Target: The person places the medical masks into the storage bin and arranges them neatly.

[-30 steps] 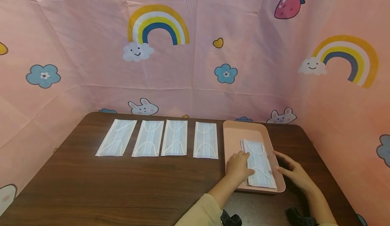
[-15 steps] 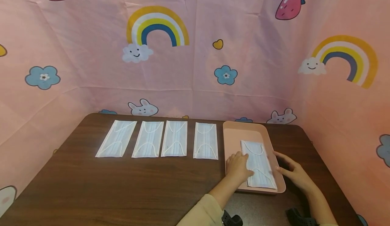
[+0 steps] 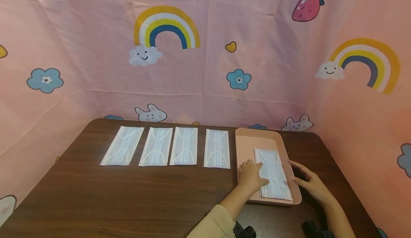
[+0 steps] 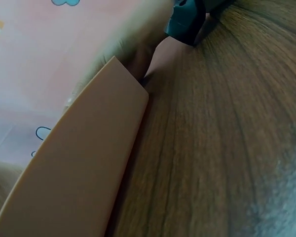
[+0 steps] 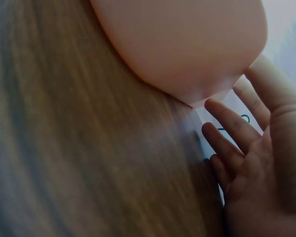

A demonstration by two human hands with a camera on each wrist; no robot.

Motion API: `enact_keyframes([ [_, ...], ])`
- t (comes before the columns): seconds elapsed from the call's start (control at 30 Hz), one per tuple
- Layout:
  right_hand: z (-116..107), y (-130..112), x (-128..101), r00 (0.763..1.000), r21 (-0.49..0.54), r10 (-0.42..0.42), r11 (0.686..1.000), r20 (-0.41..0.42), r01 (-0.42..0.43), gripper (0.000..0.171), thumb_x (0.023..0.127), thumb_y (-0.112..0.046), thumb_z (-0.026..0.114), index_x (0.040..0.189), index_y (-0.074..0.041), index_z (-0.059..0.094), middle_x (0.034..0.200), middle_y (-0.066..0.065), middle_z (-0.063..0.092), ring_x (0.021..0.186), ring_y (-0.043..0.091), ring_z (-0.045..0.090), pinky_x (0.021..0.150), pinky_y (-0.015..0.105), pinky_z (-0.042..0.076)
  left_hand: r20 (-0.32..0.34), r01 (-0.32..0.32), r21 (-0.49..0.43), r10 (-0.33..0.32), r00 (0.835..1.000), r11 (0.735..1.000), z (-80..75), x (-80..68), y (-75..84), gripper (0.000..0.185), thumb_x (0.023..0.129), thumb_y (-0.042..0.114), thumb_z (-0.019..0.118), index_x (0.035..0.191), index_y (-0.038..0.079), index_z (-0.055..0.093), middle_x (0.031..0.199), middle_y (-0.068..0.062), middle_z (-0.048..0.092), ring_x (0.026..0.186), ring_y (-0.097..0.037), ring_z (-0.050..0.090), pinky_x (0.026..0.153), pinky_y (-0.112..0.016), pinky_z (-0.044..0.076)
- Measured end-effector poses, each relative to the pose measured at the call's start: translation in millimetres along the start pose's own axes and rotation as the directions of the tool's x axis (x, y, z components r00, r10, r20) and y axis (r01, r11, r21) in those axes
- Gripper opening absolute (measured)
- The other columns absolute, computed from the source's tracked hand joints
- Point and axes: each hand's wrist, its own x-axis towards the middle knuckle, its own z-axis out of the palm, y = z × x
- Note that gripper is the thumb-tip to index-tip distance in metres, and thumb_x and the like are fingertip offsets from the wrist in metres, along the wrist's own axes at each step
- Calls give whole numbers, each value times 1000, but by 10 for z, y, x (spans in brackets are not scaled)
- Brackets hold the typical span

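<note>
A person's left hand (image 3: 252,175) rests on the near left part of a small stack of white pleated face masks (image 3: 273,173) lying inside a shallow pink plastic tray (image 3: 253,141) on the dark brown wooden worktop (image 3: 128,195). The fingers lie over the stack's left edge; whether they pinch the top mask or only press on it cannot be told from the head view, and the left wrist view shows little beyond the tray's wall (image 4: 84,163) and wood grain.

The right hand (image 3: 309,184) sits just outside the tray's right rim, fingers spread and relaxed, holding nothing; in the right wrist view its fingertips (image 5: 222,111) come close to the tray's rounded corner (image 5: 187,49), though contact is uncertain.

The stack lies in the tray's near right part, its long axis running away from the person, roughly parallel to the tray's long sides. It lies between the two hands, with the left hand on it and the right hand beside the tray, so the left is plainly the nearer.

Left of the tray, four single white face masks are laid flat in a row on the worktop, each with its long axis also pointing away: one just beside the tray (image 3: 217,153), then a second (image 3: 184,150), a third (image 3: 156,151) and the farthest (image 3: 122,150). A pink cloth backdrop printed with rainbows, strawberries and rabbits (image 3: 205,70) stands behind the tray.
</note>
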Motion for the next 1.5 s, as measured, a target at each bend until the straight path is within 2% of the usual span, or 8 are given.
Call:
enact_keyframes([
  [0.07, -7, 1, -1, 1000, -13, -8, 1000, -6, 8, 53, 95, -13, 60, 144, -5, 40, 142, 24, 38, 117, -10, 34, 95, 21, 36, -5, -10, -26, 10, 1000, 1000, -16, 0, -1, 60, 73, 44, 80, 126, 21, 65, 93, 1, 52, 87, -14, 45, 81, -29, 35],
  [0.13, -15, 0, 3, 1000, -12, -16, 1000, -9, 16, 53, 95, -13, 60, 144, -6, 41, 142, 24, 39, 118, -10, 34, 90, 12, 32, -18, -28, -45, 27, 999, 999, -34, 1, 1, 59, 73, 43, 80, 126, 21, 65, 93, 1, 53, 86, -14, 46, 78, -28, 35],
  [0.33, -23, 15, -5, 999, -7, -35, 999, -3, 35, 53, 95, -12, 60, 144, -6, 41, 142, 24, 38, 119, -11, 33, 89, 11, 32, -36, -89, -64, 87, 996, 994, -84, -16, 12, 58, 75, 44, 79, 126, 20, 65, 93, 2, 56, 84, -12, 48, 69, -25, 34],
  [0.53, -8, 29, -24, 999, -23, -49, 999, -17, 49, 52, 95, -10, 60, 143, -4, 42, 139, 23, 41, 118, -10, 35, 89, 11, 33, -38, -147, -153, 143, 989, 977, -161, -76, -4, 53, 78, 39, 78, 126, 20, 65, 85, 7, 53, 80, -8, 46, 66, -24, 33],
  [0.87, 12, 50, 2, 999, 9, -47, 999, -16, 47, 51, 95, -9, 60, 142, -3, 42, 140, 25, 40, 118, -8, 36, 90, 12, 33, -102, -270, -346, 250, 963, 899, -346, -151, -87, 48, 81, 26, 78, 125, 13, 64, 90, 4, 57, 81, -8, 51, 64, -17, 38],
  [1.1, 16, 50, 9, 998, 7, -53, 999, -21, 53, 52, 94, -9, 60, 142, -3, 42, 139, 21, 42, 118, -7, 38, 89, 13, 35, -148, -402, -397, 374, 915, 825, -556, -152, -146, 51, 83, 21, 77, 130, 10, 60, 96, 2, 59, 88, -10, 54, 71, -15, 42],
  [1.23, 18, 54, 11, 999, -1, -47, 999, -24, 47, 52, 94, -9, 60, 142, -3, 42, 138, 15, 44, 117, -7, 38, 89, 14, 35, -181, -423, -432, 382, 906, 797, -694, -144, -186, 51, 84, 20, 76, 131, 10, 59, 98, 3, 59, 90, -11, 56, 73, -17, 44],
  [1.5, 16, 23, 9, 1000, -17, -17, 1000, -18, 17, 53, 94, -13, 61, 143, -4, 42, 140, 21, 41, 117, -8, 35, 89, 14, 34, -250, -387, -509, 299, 921, 769, -940, -127, -324, 50, 85, 17, 74, 133, 12, 58, 105, 1, 59, 96, -16, 56, 76, -28, 49],
])
